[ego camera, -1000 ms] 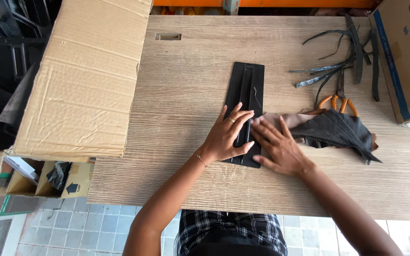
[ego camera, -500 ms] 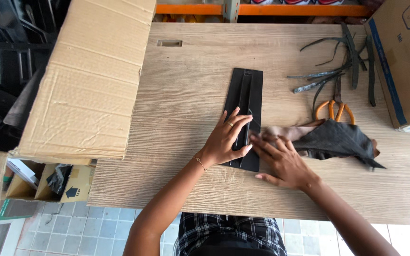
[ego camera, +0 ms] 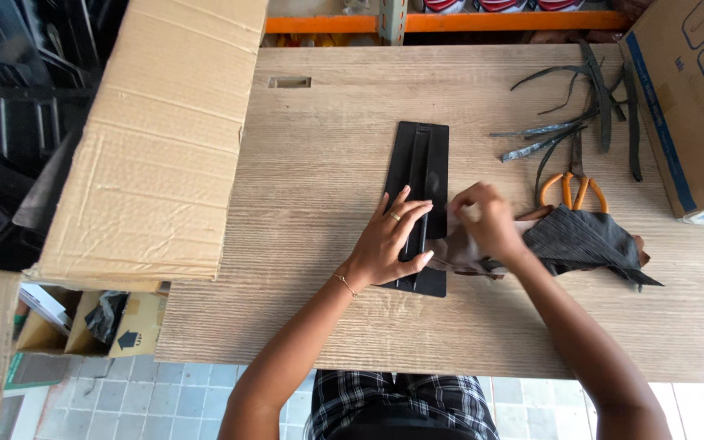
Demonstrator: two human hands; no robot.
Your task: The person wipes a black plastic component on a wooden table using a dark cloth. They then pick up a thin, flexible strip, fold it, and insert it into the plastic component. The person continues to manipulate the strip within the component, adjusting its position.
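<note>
While our left hand [ego camera: 391,242] lies flat with its fingers spread, pressing down on the long black plastic plate [ego camera: 420,189] near its lower end, our right hand [ego camera: 485,224] is curled at the plate's right edge, its grip closed on a crumpled piece of dark leather [ego camera: 574,242]. The left hand grips nothing; it only holds the plate down. The plate lies lengthwise in the middle of the wooden counter [ego camera: 319,163], a raised rib running along its centre. The leather spreads out to the right of the hand, ribbed dark side up, with a paler brown underside showing by our fingers. Just beyond it lie orange-handled scissors [ego camera: 570,187], partly tucked under the leather, and farther back a loose heap of thin dark strips [ego camera: 572,122]. A large cardboard box [ego camera: 165,138] overhangs the counter's left edge, and another box with blue printing [ego camera: 686,98] stands at the right edge. Below the counter we see pale floor tiles.
</note>
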